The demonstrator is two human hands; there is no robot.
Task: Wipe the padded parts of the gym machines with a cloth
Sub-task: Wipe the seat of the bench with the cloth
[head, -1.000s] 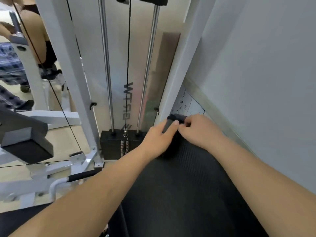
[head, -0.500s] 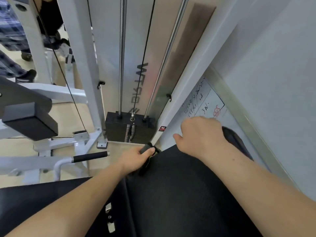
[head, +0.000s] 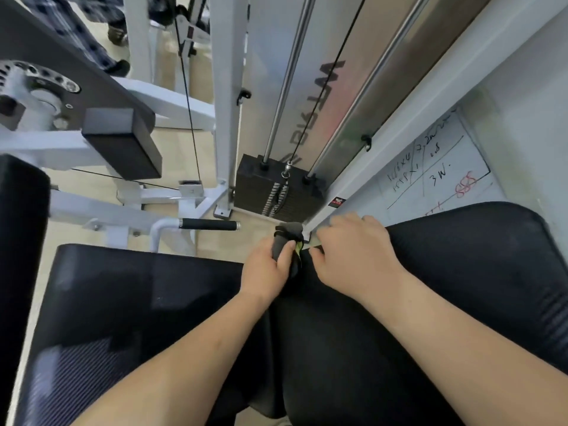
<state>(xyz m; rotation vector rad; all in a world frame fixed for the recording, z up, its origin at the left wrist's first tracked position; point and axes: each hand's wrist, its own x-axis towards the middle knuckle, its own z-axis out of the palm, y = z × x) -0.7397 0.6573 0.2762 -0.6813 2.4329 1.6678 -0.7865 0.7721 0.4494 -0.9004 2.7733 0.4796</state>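
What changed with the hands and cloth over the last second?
The right hand, beside the left hand a second ago, swung out rightward over the black pad and is now back next to it. The left hand kept its grip on the grey cloth at the pad's far edge throughout. The weight stack is unmoved.

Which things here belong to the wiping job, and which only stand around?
For the job: grey cloth, left hand gripping it, right hand beside it, black pad.
Just around: weight stack, black-grip handle, whiteboard with writing.
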